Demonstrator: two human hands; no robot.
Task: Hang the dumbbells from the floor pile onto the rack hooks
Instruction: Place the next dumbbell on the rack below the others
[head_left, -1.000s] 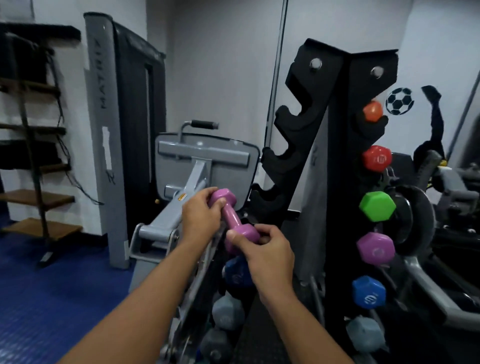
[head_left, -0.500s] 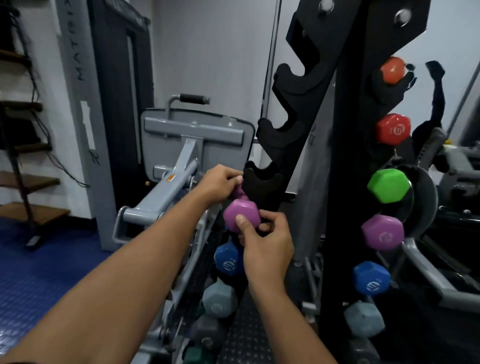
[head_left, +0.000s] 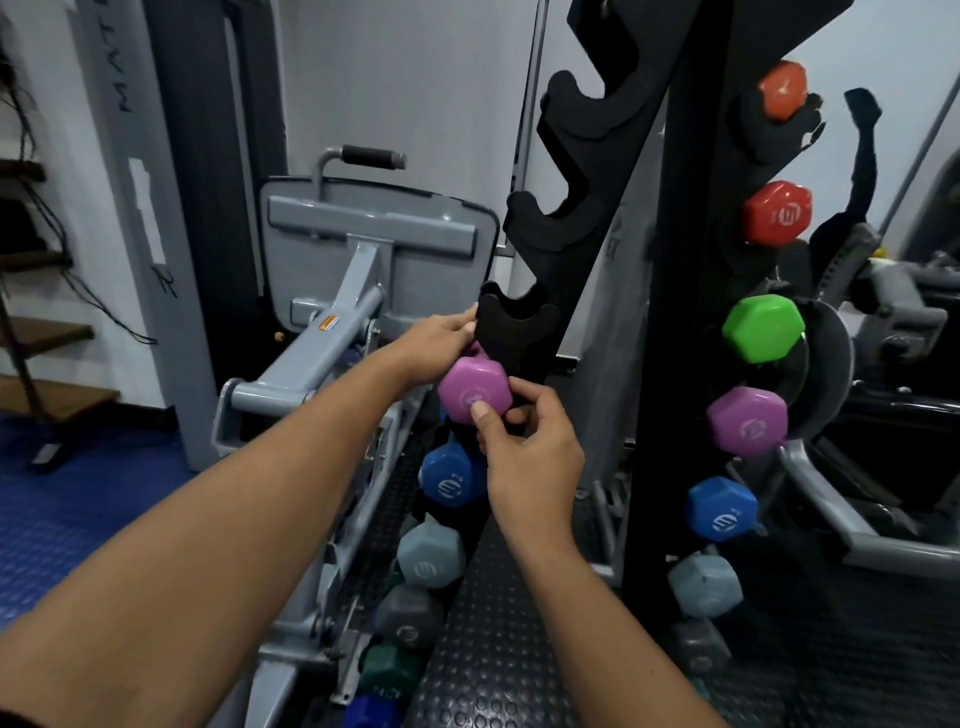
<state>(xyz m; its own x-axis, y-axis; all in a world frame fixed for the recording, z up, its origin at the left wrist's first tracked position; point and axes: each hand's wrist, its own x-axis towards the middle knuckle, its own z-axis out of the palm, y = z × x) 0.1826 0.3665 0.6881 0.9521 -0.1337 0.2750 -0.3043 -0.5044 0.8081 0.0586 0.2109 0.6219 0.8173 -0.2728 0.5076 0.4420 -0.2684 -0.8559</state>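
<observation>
The purple hexagonal-headed dumbbell (head_left: 474, 391) sits at the black notched rack (head_left: 613, 218), just below an empty hook (head_left: 517, 322) and above a blue hexagonal dumbbell (head_left: 451, 475). The right hand (head_left: 530, 457) pinches its near head between thumb and fingers; the left hand (head_left: 434, 345) grips its far end, mostly hidden.
</observation>
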